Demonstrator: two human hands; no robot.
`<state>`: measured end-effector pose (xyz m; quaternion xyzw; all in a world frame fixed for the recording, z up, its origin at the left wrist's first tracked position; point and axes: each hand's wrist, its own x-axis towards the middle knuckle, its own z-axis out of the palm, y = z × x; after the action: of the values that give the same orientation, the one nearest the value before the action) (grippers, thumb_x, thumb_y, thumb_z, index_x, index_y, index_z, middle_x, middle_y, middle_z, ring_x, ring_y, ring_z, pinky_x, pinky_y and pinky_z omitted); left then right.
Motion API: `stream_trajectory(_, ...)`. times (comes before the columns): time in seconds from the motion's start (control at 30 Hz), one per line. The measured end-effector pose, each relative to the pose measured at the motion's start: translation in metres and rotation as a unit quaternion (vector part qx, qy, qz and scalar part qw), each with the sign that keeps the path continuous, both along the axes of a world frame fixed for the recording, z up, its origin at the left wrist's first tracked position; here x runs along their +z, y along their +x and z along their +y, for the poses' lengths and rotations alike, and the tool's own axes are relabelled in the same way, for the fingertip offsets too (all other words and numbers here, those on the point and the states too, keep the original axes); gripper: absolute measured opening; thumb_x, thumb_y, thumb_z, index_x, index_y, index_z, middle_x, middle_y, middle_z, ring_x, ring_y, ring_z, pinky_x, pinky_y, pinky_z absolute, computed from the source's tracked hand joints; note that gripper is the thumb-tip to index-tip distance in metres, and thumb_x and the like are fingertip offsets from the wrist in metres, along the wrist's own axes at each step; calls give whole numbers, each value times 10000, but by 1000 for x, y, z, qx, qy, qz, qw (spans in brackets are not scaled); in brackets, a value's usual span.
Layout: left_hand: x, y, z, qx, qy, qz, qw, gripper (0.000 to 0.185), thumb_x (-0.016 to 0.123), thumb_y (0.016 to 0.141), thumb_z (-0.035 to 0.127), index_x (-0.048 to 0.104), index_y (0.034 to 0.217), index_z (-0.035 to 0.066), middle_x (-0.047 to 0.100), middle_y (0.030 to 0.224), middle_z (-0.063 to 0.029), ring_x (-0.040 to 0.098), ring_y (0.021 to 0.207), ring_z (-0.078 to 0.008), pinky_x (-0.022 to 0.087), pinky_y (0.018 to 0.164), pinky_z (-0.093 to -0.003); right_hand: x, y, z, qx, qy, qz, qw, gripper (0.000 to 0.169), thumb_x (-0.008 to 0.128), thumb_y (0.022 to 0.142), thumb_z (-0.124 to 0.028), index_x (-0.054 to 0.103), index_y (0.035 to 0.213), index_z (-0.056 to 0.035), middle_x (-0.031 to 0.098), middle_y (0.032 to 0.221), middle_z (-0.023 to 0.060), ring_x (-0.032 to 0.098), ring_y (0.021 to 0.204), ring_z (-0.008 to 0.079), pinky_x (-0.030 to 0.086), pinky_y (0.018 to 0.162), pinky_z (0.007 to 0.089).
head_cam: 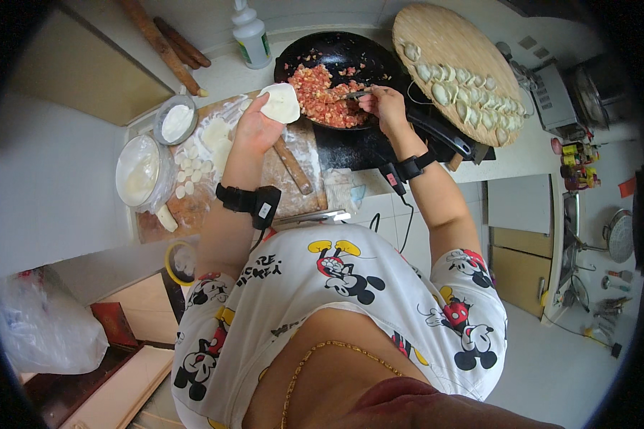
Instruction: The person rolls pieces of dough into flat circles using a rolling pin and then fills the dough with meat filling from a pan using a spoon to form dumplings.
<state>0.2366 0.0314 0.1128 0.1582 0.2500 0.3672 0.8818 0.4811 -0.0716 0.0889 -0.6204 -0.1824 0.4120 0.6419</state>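
My left hand holds a round, flat dumpling wrapper at the left rim of a black wok. Pinched in my right hand is a thin metal utensil, its tip in the chopped meat filling; its full shape is hidden. Below my left hand a wooden rolling pin lies on a floured wooden board. Small dough rounds and rolled wrappers rest on the board's left part.
A round woven tray with rows of folded dumplings stands to the right, by the wok's handle. At left are a flour bowl and a larger plastic-covered bowl. A spray bottle stands behind. A cloth lies near the counter's front edge.
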Motion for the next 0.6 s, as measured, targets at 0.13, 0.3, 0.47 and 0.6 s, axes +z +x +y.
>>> stream_trajectory(0.13,-9,9,4,28,-17,-3,999,386,331,958,149,393,1288,-41,472,1313,-175,437,1235,-305,318,1065,-453,5,4,-2,0,17,32,999,205,438,951,-133,569,960,24,636,746,110,607,606,168,508,588,266)
stream_trajectory(0.3,-30,28,8,26,-24,-2,999,359,327,970,180,420,1263,-5,497,1283,-151,452,1218,-285,341,1045,-449,19,-8,-16,-1,95,-1,995,212,445,955,-144,564,991,28,635,792,105,605,640,160,500,614,254)
stream_trajectory(0.47,-13,58,-12,-6,-19,-50,999,445,248,998,301,353,1329,22,410,1359,-164,385,1267,-319,292,1068,-493,41,-48,-33,3,211,-148,966,245,434,970,-150,560,1056,41,634,789,80,598,672,121,491,628,237)
stream_trajectory(0.6,-1,69,-21,-12,-19,-98,995,523,176,996,380,298,1370,36,357,1398,-178,340,1297,-340,252,1088,-509,37,-63,-48,38,217,-483,847,184,496,894,-31,590,1052,-19,608,845,115,608,751,232,485,674,307)
